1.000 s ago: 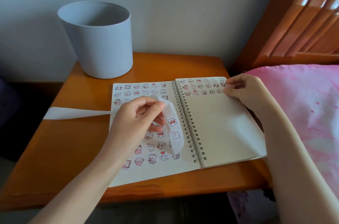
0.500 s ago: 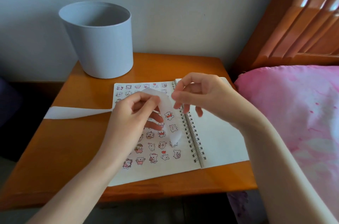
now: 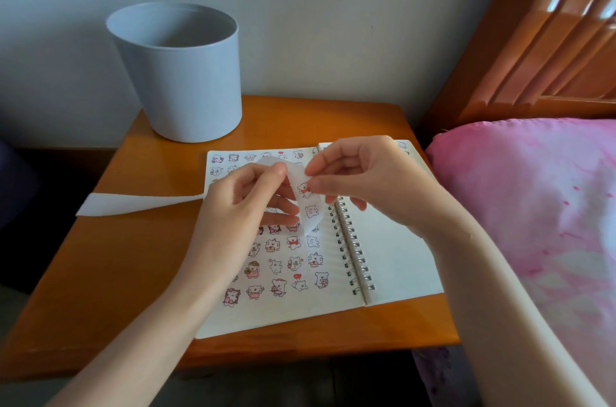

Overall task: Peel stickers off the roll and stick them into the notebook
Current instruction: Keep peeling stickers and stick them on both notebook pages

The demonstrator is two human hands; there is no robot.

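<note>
Head view over a wooden bedside table (image 3: pixel 100 273), mid-peel: left hand (image 3: pixel 243 203) curled round a looped white sticker strip (image 3: pixel 311 216), held just above the open notebook (image 3: pixel 400 260) at the centre of the scene; right hand (image 3: pixel 363 179) pinching thumb and forefinger at the red-scarfed bear sticker (image 3: pixel 304 189) on the strip's 3 o'clock edge, other fingers loosely curled. Bare backing tail (image 3: pixel 133 205) trailing toward 9 o'clock across the table. Left page crowded with rows of placed stickers (image 3: pixel 280 266); right page, beyond the spiral binding (image 3: pixel 350 246), mostly bare, with a few more at its 12 o'clock edge. Grey bucket (image 3: pixel 180 73) at 11 o'clock and pink bedding (image 3: pixel 533 206) at 3 o'clock, both well apart from the work.

Judged as the peel itself, sticker apparently not yet free. Best done by keeping the strip bent sharply over the left fingers to raise the sticker's edge; catching that edge with a nail rather than a pad; drawing it off slowly and low along the strip toward 3 o'clock, not straight up, to spare thin paper a tear or curl. Worth holding by one corner only, adhesive clear of skin, then crossing to the bare right page and pressing down from one edge outward, clear of the coils
</note>
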